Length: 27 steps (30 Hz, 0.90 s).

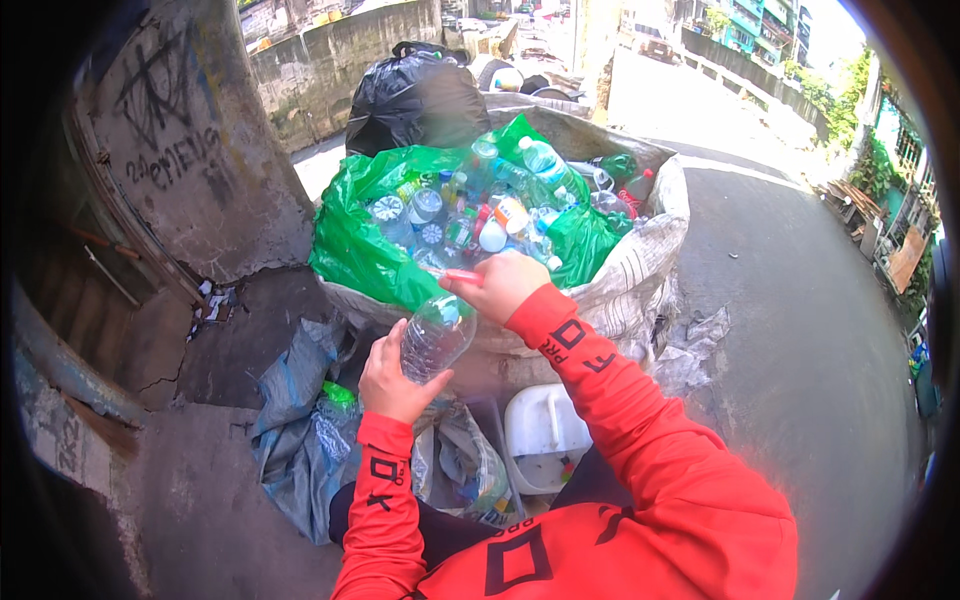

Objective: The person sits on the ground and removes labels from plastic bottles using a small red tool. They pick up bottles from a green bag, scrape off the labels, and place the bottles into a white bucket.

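Note:
My left hand (390, 380) is closed round the body of a clear, ribbed plastic bottle (440, 335), held tilted in front of me. Right above the bottle's upper end, my right hand (508, 284) grips a small red-handled tool (463, 277); its working end is too blurred to make out. Just beyond both hands, a green plastic bag (365, 255) lies open, full of empty plastic bottles (430, 232). It sits inside a large, whitish woven sack (655, 255), with more bottles at its right side.
A full black bag (415, 105) rests behind the green one. Below my hands are a grey-blue sack (290, 400) with bottles, another open sack (480, 465) and a white plastic container (547, 425). A marked wall (190, 150) stands left; paved road (800, 350) runs along the right.

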Each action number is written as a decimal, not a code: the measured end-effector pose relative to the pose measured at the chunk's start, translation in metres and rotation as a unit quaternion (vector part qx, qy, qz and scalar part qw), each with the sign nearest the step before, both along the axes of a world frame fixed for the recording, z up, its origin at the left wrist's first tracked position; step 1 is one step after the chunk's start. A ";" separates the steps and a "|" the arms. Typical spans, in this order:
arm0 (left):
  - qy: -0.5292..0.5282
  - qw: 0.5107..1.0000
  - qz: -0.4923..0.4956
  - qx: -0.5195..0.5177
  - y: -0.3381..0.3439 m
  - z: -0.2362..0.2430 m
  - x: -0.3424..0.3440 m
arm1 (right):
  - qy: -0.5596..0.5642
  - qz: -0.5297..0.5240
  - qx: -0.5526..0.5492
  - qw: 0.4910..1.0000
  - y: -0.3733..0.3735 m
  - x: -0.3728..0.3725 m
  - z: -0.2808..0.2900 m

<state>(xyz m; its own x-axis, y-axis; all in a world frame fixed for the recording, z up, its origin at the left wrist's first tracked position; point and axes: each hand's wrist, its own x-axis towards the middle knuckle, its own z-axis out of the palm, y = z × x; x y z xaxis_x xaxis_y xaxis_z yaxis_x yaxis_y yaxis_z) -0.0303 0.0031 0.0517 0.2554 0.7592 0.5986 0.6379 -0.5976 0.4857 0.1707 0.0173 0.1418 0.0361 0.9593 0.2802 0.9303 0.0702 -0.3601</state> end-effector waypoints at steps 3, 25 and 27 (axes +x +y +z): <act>-0.006 1.000 -0.003 -0.026 -0.009 0.003 -0.002 | 0.035 0.012 0.055 0.998 -0.002 0.000 -0.013; -0.273 0.524 -0.537 -0.602 0.009 -0.035 -0.004 | 0.086 0.452 -0.088 0.883 -0.025 0.045 0.043; -0.287 0.530 -0.535 -0.592 0.005 -0.029 -0.004 | 0.159 0.447 -0.111 0.873 -0.024 0.046 0.039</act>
<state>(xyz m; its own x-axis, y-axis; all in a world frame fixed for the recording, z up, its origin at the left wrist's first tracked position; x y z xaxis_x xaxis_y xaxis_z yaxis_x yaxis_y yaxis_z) -0.0342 0.0085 0.0228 0.9527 0.2942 0.0762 -0.2146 0.4736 0.8542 0.2171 -0.0071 0.1804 -0.7131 0.6732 0.1958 0.3892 0.6124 -0.6881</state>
